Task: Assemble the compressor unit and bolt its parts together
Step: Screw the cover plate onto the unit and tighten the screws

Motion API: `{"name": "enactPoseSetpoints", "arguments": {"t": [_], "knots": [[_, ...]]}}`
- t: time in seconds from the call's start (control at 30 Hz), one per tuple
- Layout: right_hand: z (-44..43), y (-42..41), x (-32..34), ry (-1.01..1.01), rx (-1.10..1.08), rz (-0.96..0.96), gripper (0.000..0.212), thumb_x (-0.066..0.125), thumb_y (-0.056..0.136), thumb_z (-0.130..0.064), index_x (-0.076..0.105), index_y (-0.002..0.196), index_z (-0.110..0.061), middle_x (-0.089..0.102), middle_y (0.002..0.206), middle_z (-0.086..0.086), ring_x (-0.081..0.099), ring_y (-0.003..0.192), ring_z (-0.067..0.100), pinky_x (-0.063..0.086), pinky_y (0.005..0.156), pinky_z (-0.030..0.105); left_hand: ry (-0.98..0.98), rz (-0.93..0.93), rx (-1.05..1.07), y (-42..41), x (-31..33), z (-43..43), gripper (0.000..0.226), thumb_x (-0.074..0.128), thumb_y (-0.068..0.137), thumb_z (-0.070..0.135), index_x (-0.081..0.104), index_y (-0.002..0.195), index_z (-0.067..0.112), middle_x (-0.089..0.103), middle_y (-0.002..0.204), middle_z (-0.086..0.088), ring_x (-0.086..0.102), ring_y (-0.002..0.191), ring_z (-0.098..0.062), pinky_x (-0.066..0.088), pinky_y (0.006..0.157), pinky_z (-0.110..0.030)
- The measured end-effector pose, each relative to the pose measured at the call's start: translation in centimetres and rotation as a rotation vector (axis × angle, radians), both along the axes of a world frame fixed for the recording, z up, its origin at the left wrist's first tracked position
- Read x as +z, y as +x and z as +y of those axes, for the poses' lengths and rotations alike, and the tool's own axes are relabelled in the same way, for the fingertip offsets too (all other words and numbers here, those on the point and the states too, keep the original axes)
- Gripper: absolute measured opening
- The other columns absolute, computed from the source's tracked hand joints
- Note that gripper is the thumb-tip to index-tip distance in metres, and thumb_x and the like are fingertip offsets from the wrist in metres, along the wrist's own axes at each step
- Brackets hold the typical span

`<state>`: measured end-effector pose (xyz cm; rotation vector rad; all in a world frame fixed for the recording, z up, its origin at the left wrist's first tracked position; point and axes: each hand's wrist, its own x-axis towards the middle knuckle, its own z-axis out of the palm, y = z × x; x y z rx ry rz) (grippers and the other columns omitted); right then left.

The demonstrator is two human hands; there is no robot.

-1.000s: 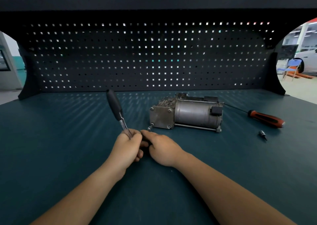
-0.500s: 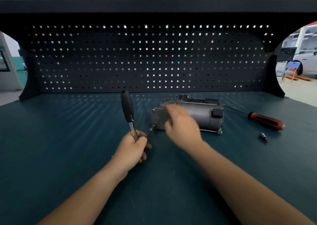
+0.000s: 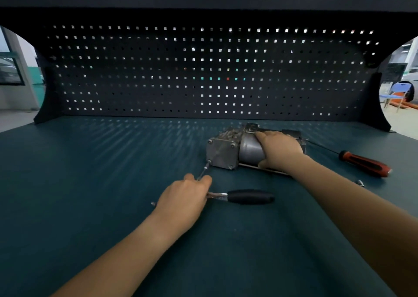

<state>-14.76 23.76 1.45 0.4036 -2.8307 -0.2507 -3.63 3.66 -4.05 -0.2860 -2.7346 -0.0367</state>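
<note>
The grey metal compressor unit (image 3: pixel 228 152) lies on its side on the dark green bench mat. My right hand (image 3: pixel 280 152) grips its cylindrical body from above. A long bolt (image 3: pixel 205 167) sticks out of the lower left corner of the end plate toward me. My left hand (image 3: pixel 185 197) holds the head end of a ratchet wrench (image 3: pixel 244 197), whose black handle points right and lies level just above the mat. A thin shaft runs from my left fingers to the bolt.
A red-and-black screwdriver (image 3: pixel 364 163) lies to the right of the compressor, with a small socket bit (image 3: pixel 360 183) in front of it. A small metal piece (image 3: pixel 153 204) shows beside my left wrist. A black pegboard (image 3: pixel 203 70) closes the back of the bench.
My right hand moved from beside my left hand onto the compressor body. The wrench handle swung from upright down to level, pointing right, and its drive end now meets the bolt.
</note>
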Motion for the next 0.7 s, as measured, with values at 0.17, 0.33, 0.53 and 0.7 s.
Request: {"name": "enactPoseSetpoints", "arguments": {"t": [0.17,0.33,0.53,0.7], "knots": [[-0.7,-0.4,0.0,0.129,-0.028,0.023,0.095,0.068,0.069,-0.060,0.026,0.138,-0.011,0.035,0.132,0.011,0.034,0.124,0.029,0.036,0.099,0.041,0.887,-0.157,0.019,-0.7,0.6,-0.2,0.009,0.043,0.095,0.020,0.052,0.094,0.020,0.061,0.081,0.000,0.056,0.061,-0.014,0.043,0.058,-0.026],[-0.6,-0.9,0.3,0.058,0.007,0.022,0.084,0.067,0.072,-0.058,0.034,0.134,-0.011,0.035,0.128,0.012,0.034,0.121,0.029,0.039,0.094,0.039,2.156,-0.413,0.137,-1.1,1.7,-0.6,0.015,0.041,0.096,0.018,0.046,0.084,0.011,0.062,0.056,-0.013,0.037,0.028,-0.004,0.029,0.030,-0.010],[-0.3,-0.9,0.1,0.005,0.040,0.027,0.082,0.068,0.072,-0.055,0.036,0.134,-0.012,0.036,0.127,0.012,0.035,0.120,0.030,0.041,0.089,0.039,2.149,-0.390,0.191,-1.2,2.2,-1.3,0.016,0.039,0.095,0.011,0.040,0.079,0.009,0.063,0.065,-0.019,0.037,0.027,-0.004,0.029,0.029,-0.010],[-0.2,-1.0,0.2,0.001,0.047,0.026,0.082,0.068,0.072,-0.055,0.036,0.134,-0.012,0.036,0.127,0.012,0.034,0.120,0.030,0.042,0.088,0.039,1.786,-0.290,0.188,-0.8,2.3,-1.2,0.019,0.036,0.091,0.006,0.039,0.074,0.011,0.066,0.063,-0.011,0.038,0.031,-0.003,0.028,0.032,-0.012]]}}
